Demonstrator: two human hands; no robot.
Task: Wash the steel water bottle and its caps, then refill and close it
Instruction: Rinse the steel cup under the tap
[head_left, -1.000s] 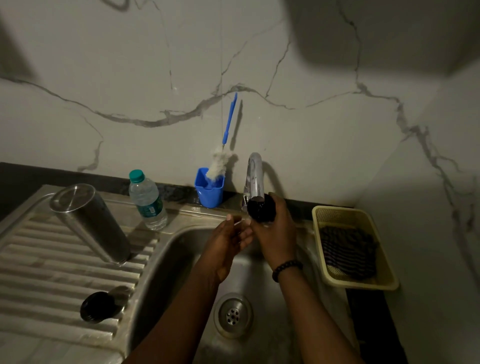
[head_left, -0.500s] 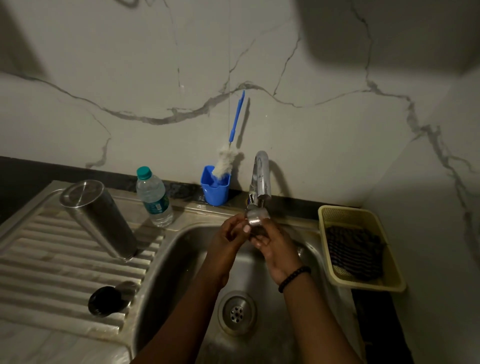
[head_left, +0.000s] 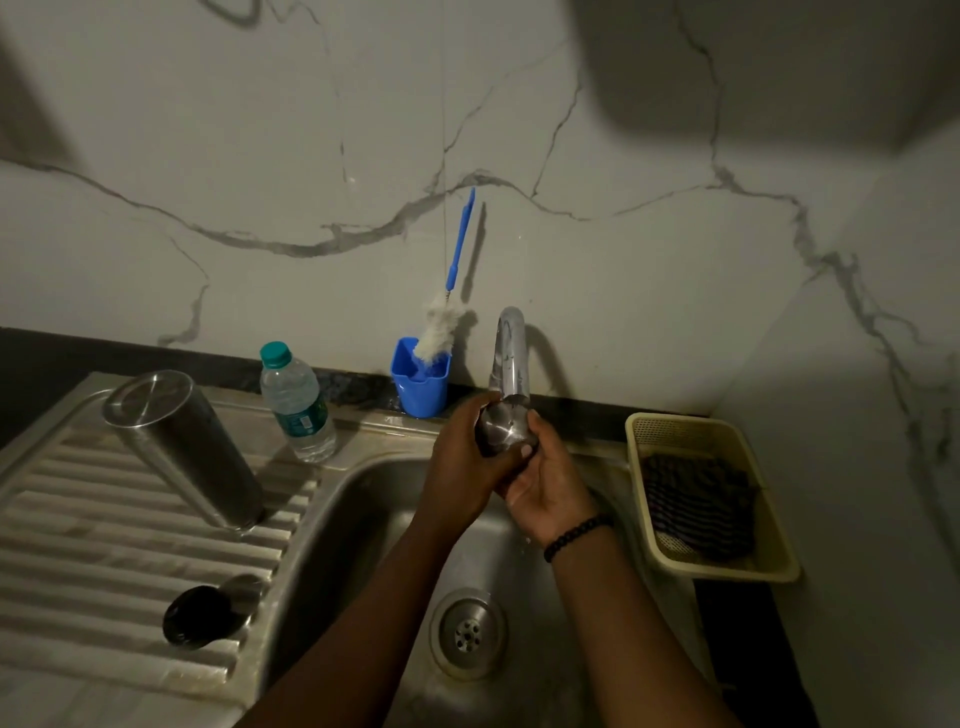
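The steel water bottle (head_left: 184, 447) stands upside down on the ribbed drainboard (head_left: 93, 545) at the left. One cap (head_left: 210, 610), steel outside and black inside, lies on its side near the drainboard's front. Both my hands hold a second steel cap (head_left: 503, 428) right under the tap's spout (head_left: 510, 358), over the sink basin (head_left: 363, 519). My left hand (head_left: 465, 457) wraps it from the left and my right hand (head_left: 550, 480) cups it from below and the right. Drops of water fall below my right wrist.
A plastic water bottle with a green cap (head_left: 297, 402) and a blue holder (head_left: 420, 382) with a bottle brush (head_left: 447, 306) stand at the back ledge. A yellow basket (head_left: 779, 561) with a dark cloth sits right of the sink. The drain (head_left: 470, 631) is below my arms.
The cap has turned from its black inside facing me to its steel side. My left hand has closed onto it, and both hands now grip it together under the spout.
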